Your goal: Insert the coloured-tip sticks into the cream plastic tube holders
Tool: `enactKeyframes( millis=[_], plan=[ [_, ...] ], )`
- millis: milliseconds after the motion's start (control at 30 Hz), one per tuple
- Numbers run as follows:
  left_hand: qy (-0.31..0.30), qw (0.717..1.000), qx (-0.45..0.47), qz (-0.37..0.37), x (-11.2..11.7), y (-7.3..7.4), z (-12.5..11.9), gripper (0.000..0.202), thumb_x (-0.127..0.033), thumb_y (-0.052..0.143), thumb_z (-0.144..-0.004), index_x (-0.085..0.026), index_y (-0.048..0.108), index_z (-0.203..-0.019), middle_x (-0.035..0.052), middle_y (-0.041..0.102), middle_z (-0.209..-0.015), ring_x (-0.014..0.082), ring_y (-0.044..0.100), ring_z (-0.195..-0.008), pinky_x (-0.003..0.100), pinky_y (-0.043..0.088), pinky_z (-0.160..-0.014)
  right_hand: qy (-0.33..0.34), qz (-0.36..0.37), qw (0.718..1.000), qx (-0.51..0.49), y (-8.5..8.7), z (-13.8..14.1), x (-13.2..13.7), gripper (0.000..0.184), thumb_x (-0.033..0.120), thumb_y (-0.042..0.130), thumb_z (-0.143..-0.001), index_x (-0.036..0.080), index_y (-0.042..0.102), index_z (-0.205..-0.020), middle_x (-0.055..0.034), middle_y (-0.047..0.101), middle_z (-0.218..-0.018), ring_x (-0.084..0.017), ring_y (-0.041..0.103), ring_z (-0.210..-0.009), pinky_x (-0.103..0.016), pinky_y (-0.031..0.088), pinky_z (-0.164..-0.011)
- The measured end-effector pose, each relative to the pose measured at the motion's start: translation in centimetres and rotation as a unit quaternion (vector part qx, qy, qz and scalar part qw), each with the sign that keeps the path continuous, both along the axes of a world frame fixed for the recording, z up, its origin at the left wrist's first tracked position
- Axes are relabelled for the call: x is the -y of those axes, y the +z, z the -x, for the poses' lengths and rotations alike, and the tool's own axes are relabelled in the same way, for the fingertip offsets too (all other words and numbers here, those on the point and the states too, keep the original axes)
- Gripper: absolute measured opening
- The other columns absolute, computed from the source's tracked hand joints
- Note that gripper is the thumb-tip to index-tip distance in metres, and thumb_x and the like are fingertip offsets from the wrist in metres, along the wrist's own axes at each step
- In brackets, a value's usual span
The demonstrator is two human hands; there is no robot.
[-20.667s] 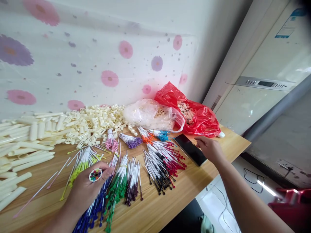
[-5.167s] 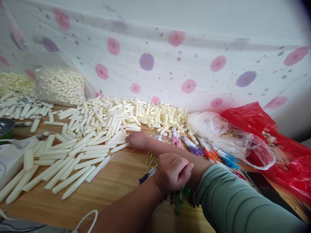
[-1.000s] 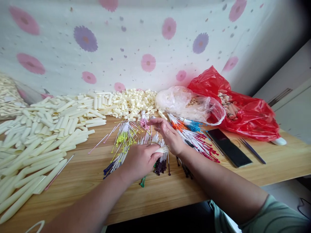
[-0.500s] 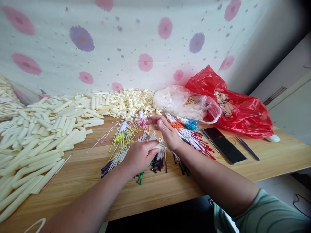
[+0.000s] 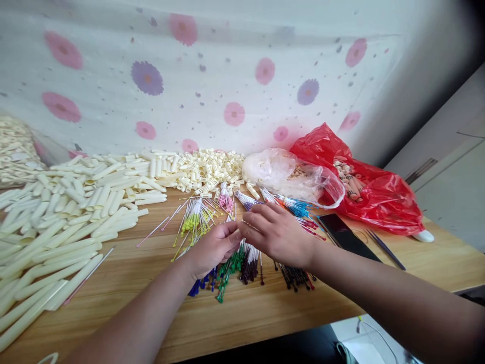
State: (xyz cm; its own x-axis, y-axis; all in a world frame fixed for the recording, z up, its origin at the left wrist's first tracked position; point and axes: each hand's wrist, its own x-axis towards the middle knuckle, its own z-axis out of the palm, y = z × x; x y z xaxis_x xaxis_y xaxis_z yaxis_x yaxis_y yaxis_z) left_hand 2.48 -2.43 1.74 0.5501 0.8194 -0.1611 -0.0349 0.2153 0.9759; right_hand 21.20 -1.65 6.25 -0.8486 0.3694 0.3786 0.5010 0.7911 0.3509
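My left hand [image 5: 217, 246] and my right hand [image 5: 278, 233] meet above the middle of the table, fingers pinched and touching each other. What lies between the fingertips is hidden. Below them fan out bundles of thin white sticks with coloured heads: green sticks [image 5: 231, 268], dark purple sticks [image 5: 250, 265], blue sticks [image 5: 204, 284] and black sticks [image 5: 295, 277]. Behind the left hand are yellow-headed sticks [image 5: 195, 222] and a pink bundle [image 5: 226, 201]. Light blue sticks [image 5: 297, 206] lie behind the right hand, which partly covers some red-headed ones.
Long cream plastic tubes [image 5: 68, 222] cover the left side. Short slotted cream pieces [image 5: 212, 169] are heaped at the back. A clear bag [image 5: 273, 169] and a red bag [image 5: 386, 194] hold small parts. A black phone [image 5: 348, 237] and tweezers [image 5: 385, 248] lie on the right.
My right hand has turned from raised, spread fingers to palm down, its fingers now against the left hand's. The cream piece seen between the hands is now hidden. The view has tilted up.
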Motion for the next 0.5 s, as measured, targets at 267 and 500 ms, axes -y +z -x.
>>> enactKeyframes(
  millis=[267,500],
  plan=[
    [0.026,0.999,-0.022,-0.001,-0.3,0.4,0.3,0.042,-0.059,0.056,-0.079,-0.019,0.045,-0.087,-0.0106,0.027,-0.054,0.0041,0.016,-0.042,0.02,0.009,-0.041,-0.018,-0.033,0.996,0.085,-0.4,1.5,-2.2,0.021,0.023,0.039,-0.096,0.014,0.055,-0.105,-0.0065,0.061,-0.082,-0.02,0.053,-0.075,-0.031,0.033,-0.057],
    [0.098,0.924,-0.276,-0.248,0.0,0.2,-0.5,0.026,-0.035,0.038,-0.092,-0.016,0.055,-0.086,0.0018,0.056,-0.068,0.0141,0.05,-0.06,0.025,0.035,-0.057,-0.109,0.063,0.982,0.141,-0.7,3.1,-3.7,0.02,0.015,0.044,-0.089,0.013,0.061,-0.08,-0.0101,0.067,-0.079,-0.022,0.062,-0.072,-0.029,0.033,-0.055]
  ],
)
